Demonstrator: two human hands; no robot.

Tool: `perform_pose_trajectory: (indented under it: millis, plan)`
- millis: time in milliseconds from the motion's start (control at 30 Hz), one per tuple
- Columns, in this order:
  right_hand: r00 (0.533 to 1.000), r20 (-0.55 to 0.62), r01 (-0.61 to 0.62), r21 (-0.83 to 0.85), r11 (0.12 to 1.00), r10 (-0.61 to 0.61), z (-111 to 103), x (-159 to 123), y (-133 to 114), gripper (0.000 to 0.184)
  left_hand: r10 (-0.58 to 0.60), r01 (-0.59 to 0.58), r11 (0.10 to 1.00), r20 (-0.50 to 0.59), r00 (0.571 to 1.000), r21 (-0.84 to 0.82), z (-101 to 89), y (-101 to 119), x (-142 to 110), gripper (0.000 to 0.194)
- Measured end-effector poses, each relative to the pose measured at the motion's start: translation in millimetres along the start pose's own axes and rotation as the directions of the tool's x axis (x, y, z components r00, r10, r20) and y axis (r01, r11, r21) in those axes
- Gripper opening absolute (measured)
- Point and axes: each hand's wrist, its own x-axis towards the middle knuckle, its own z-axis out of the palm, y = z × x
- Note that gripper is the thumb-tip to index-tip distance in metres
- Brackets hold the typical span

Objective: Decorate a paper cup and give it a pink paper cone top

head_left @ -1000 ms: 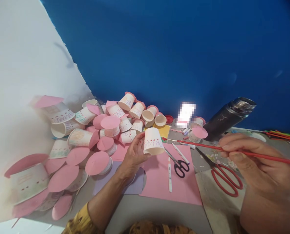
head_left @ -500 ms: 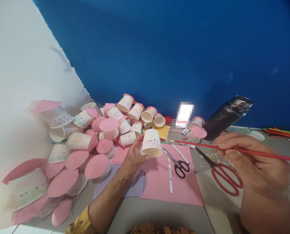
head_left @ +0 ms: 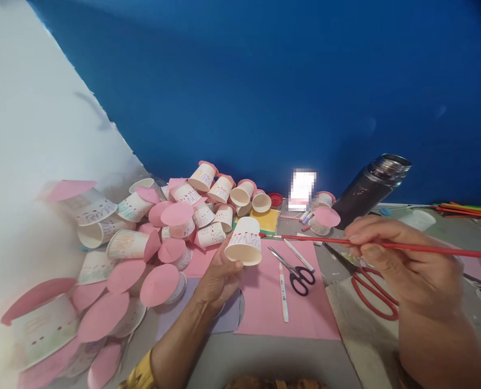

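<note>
My left hand (head_left: 219,275) grips a white paper cup (head_left: 244,240) turned upside down, its open rim facing down and toward me. Purple strokes and small red dots mark the cup's side. In my right hand (head_left: 406,259), pinched between thumb and fingers, is a long thin red paintbrush (head_left: 305,238). Its red-tipped bristles are at the cup's right side; whether they touch it I cannot tell. Below the hands lies pink paper (head_left: 264,319), bearing black-handled scissors (head_left: 299,275) and a white marker (head_left: 283,294).
Many decorated cups with pink paper tops (head_left: 159,283) are heaped at the left. Red-handled scissors (head_left: 376,294) lie near my right hand. A dark flask (head_left: 365,189) stands by the blue wall, with a red paint pot (head_left: 275,200) and yellow paper (head_left: 264,220) farther left.
The cup has turned in my left hand, showing a different part of its purple marks. The brush and right hand have shifted slightly left in view, with the brush tip still beside the cup.
</note>
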Motion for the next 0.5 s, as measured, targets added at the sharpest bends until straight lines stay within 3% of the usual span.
perform_pose_trajectory:
  millis: [500]
  plan:
    - [0.998, 0.022, -0.063, 0.012, 0.998, 0.063, -0.1, -2.5, 3.4, 0.017, -0.055, 0.054, 0.992, -0.002, 0.999, -0.117, 3.9, 1.3, -2.9, 0.083]
